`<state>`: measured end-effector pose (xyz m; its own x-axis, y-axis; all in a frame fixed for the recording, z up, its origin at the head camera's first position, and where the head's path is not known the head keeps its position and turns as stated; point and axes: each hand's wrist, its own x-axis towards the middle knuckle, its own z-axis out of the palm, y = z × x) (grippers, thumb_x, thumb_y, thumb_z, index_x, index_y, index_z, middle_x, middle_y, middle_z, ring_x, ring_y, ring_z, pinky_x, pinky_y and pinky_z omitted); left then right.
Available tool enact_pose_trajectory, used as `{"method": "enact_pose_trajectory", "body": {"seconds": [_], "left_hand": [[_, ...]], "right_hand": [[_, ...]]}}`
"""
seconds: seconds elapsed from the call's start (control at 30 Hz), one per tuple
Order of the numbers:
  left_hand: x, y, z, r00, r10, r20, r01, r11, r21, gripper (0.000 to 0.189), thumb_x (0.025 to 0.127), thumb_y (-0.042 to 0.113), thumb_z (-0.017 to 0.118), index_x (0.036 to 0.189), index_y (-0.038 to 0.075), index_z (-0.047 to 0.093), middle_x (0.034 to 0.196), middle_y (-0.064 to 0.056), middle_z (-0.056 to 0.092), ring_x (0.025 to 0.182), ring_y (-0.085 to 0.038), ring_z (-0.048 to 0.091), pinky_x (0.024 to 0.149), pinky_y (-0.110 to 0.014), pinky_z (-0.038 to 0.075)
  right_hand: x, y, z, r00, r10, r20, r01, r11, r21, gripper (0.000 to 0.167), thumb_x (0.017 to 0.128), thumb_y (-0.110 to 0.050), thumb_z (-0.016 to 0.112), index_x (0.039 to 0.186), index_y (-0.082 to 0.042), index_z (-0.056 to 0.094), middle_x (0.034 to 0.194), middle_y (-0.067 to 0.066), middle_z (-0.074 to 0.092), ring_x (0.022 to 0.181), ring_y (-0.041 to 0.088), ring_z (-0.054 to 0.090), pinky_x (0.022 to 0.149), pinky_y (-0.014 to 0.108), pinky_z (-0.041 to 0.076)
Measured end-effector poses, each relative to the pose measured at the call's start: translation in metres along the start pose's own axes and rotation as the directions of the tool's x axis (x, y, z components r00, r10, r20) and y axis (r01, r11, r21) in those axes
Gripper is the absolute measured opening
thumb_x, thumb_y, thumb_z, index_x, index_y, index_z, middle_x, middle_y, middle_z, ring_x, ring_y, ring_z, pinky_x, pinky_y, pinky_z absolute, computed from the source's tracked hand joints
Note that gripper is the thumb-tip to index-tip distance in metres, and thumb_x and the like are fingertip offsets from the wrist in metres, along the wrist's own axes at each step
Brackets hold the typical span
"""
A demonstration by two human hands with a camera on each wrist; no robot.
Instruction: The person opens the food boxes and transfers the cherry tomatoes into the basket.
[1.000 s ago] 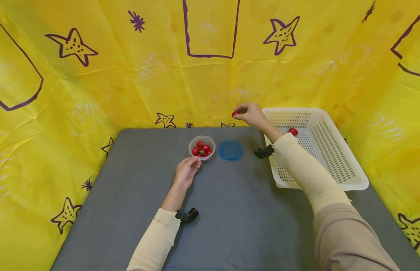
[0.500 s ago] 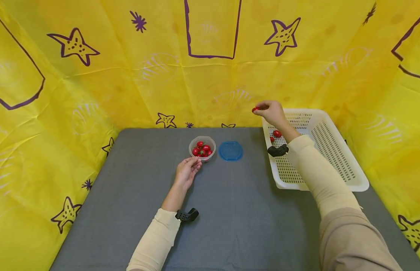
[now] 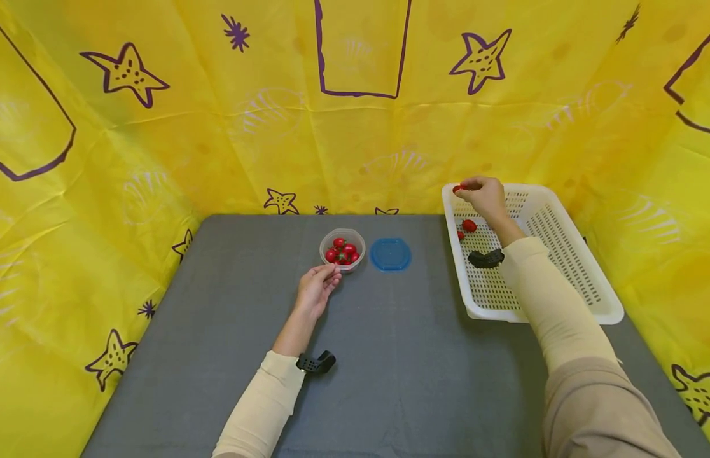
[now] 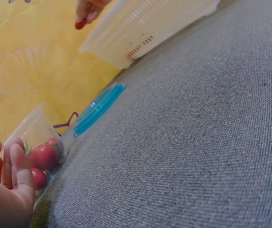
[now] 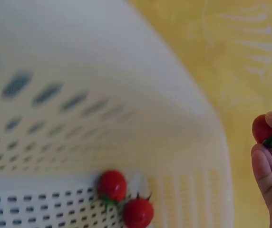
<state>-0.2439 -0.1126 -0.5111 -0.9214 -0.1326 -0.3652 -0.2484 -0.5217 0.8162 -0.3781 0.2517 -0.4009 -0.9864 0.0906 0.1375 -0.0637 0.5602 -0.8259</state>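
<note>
Right hand (image 3: 487,198) pinches a cherry tomato (image 5: 261,129) near the rim of the white basket (image 3: 563,254), left hand (image 3: 313,294) pinches the clear tub (image 3: 346,233)'s edge; two tomatoes (image 3: 469,226) lie basketed, several tub tomatoes (image 3: 349,249) remain (work judged part-done), blue lid (image 3: 390,254) off.

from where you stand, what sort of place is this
Probably a makeshift recording booth: yellow patterned sheeting walls in a grey table on three visible sides, and black wrist devices are being worn.
</note>
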Motion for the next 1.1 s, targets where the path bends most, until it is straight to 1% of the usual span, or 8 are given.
{"method": "enact_pose_trajectory", "body": {"seconds": [0.13,0.23,0.33,0.5,0.7,0.77,0.93,1.1], "left_hand": [[0.000,0.000,0.000,1.000,-0.003,-0.005,0.003,1.000,0.009,0.004,0.096,0.007,0.058,0.092,0.006,0.058,0.071,0.002,0.069,0.064,-0.007,0.065,0.064,-0.018,0.054],[0.000,0.001,0.000,1.000,-0.003,-0.008,0.003,1.000,0.013,0.005,0.096,0.007,0.059,0.092,0.006,0.058,0.071,0.003,0.069,0.064,-0.007,0.065,0.065,-0.018,0.054],[0.000,0.001,0.000,1.000,0.001,-0.008,-0.001,1.000,0.015,0.005,0.096,0.007,0.059,0.091,0.007,0.058,0.071,0.003,0.069,0.064,-0.007,0.065,0.065,-0.018,0.055],[0.000,0.001,0.000,1.000,-0.004,-0.012,0.004,1.000,0.010,0.004,0.096,0.007,0.060,0.092,0.006,0.058,0.071,0.002,0.069,0.064,-0.007,0.065,0.065,-0.018,0.054],[0.000,0.000,-0.001,1.000,-0.012,-0.008,0.012,1.000,0.022,0.006,0.095,0.009,0.061,0.097,0.004,0.056,0.071,0.003,0.069,0.065,-0.007,0.065,0.066,-0.018,0.054],[0.000,0.000,-0.001,1.000,-0.013,-0.006,0.014,1.000,0.020,0.006,0.096,0.008,0.060,0.096,0.004,0.056,0.071,0.003,0.069,0.065,-0.006,0.065,0.066,-0.018,0.054],[0.000,0.000,-0.001,1.000,-0.005,-0.007,0.005,1.000,0.011,0.004,0.096,0.007,0.058,0.093,0.006,0.057,0.071,0.003,0.069,0.064,-0.007,0.065,0.065,-0.018,0.054],[0.000,0.000,0.000,1.000,-0.003,-0.011,0.003,1.000,0.015,0.004,0.097,0.007,0.058,0.092,0.006,0.057,0.072,0.003,0.069,0.064,-0.007,0.065,0.066,-0.018,0.055]], "right_hand": [[-0.002,0.011,-0.006,0.999,0.019,-0.035,-0.019,1.000,0.010,0.033,0.088,-0.018,0.072,0.111,0.005,0.066,0.080,-0.011,0.062,0.061,-0.009,0.053,0.060,0.011,0.045],[-0.003,0.019,-0.010,0.997,0.047,-0.054,-0.047,0.999,0.001,0.033,0.088,-0.019,0.071,0.111,0.005,0.065,0.078,-0.014,0.059,0.059,-0.010,0.052,0.058,0.011,0.044],[-0.004,0.027,-0.012,0.995,0.074,-0.059,-0.076,0.997,-0.031,0.035,0.089,-0.020,0.070,0.112,0.005,0.064,0.084,-0.003,0.064,0.060,-0.008,0.051,0.058,0.013,0.043],[-0.008,0.042,-0.014,0.994,0.095,-0.062,-0.100,0.991,-0.087,0.036,0.089,-0.018,0.069,0.114,0.008,0.063,0.105,0.021,0.065,0.067,-0.003,0.047,0.061,0.012,0.040],[-0.009,0.058,-0.013,0.992,0.113,-0.061,-0.118,0.989,-0.085,0.034,0.090,-0.015,0.068,0.113,0.009,0.062,0.107,0.026,0.063,0.060,-0.007,0.048,0.054,0.010,0.042],[-0.008,0.062,-0.012,0.992,0.103,-0.069,-0.110,0.989,-0.103,0.033,0.089,-0.014,0.068,0.112,0.010,0.062,0.107,0.028,0.063,0.064,-0.001,0.051,0.056,0.011,0.042],[-0.011,0.071,-0.009,0.992,0.093,-0.079,-0.105,0.982,-0.158,0.030,0.089,-0.012,0.067,0.109,0.011,0.062,0.108,0.029,0.063,0.088,0.027,0.055,0.068,0.019,0.039],[-0.013,0.078,-0.008,0.994,0.088,-0.068,-0.100,0.976,-0.194,0.027,0.089,-0.009,0.067,0.106,0.012,0.063,0.106,0.031,0.063,0.090,0.032,0.055,0.069,0.024,0.041]]}}
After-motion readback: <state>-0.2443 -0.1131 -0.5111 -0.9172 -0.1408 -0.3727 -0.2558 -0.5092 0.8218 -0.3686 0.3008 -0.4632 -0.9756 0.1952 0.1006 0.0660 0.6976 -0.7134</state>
